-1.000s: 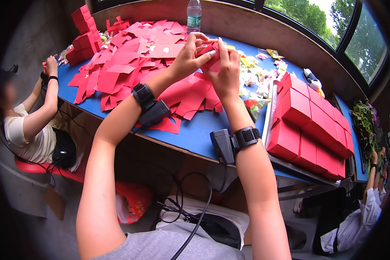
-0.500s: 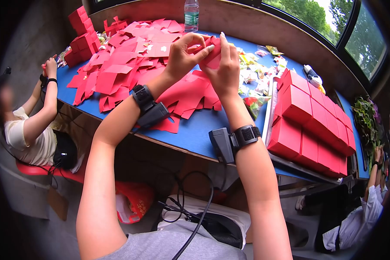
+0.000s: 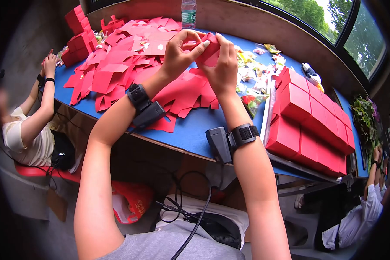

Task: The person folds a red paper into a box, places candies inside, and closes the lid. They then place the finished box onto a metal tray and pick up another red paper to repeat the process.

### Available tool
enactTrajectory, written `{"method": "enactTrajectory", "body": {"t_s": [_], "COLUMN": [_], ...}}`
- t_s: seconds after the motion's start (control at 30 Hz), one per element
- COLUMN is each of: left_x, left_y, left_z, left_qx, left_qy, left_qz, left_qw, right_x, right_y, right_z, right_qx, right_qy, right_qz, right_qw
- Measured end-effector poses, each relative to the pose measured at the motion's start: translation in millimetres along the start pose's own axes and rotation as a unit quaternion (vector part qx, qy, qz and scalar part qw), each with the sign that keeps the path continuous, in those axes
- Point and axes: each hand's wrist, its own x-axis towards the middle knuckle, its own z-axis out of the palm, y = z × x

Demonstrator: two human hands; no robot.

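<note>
Up above the table, a small red paper box (image 3: pixel 210 56) is between my two hands. My left hand (image 3: pixel 177 54) pinches its top left side with thumb and forefinger. My right hand (image 3: pixel 222 69) wraps the right side, thumb beneath and fingers up along the edge. Part of the box is hidden by my fingers. Below and behind my hands lies a broad heap of flat, cut red card sheets (image 3: pixel 117 65). Both of my wrists carry black strapped devices.
Stacked red boxes (image 3: pixel 307 117) fill a tray at right. Small wrapped packets (image 3: pixel 251 69) lie beside them. A water bottle (image 3: pixel 188 15) stands at the back. More red boxes (image 3: pixel 80 45) are at far left, near a seated co-worker (image 3: pixel 28 130). Cables hang over my lap.
My fingers have shifted a little on the red box, and its sides now look more squared. The co-worker's hands at left have come upright and closer together.
</note>
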Motion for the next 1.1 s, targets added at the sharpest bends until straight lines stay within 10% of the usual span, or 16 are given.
{"method": "enactTrajectory", "body": {"t_s": [0.53,0.9,0.97,1.1], "left_x": [-2,9,16,16], "left_y": [-2,14,19,3], "left_z": [-1,-8,-17,-21], "left_qx": [-0.203,-0.086,-0.046,0.028], "left_qy": [-0.017,-0.029,-0.024,-0.077], "left_qz": [-0.197,-0.116,-0.024,0.033], "left_qw": [0.959,0.989,0.998,0.996], "right_x": [1,7,11,15], "right_y": [0,-1,10,10], "right_z": [-2,-3,1,-17], "right_qx": [0.002,0.044,0.189,0.540], "right_qy": [-0.016,0.057,0.117,0.081], "right_qz": [-0.019,0.046,0.205,0.493], "right_qw": [1.000,0.996,0.953,0.677]}}
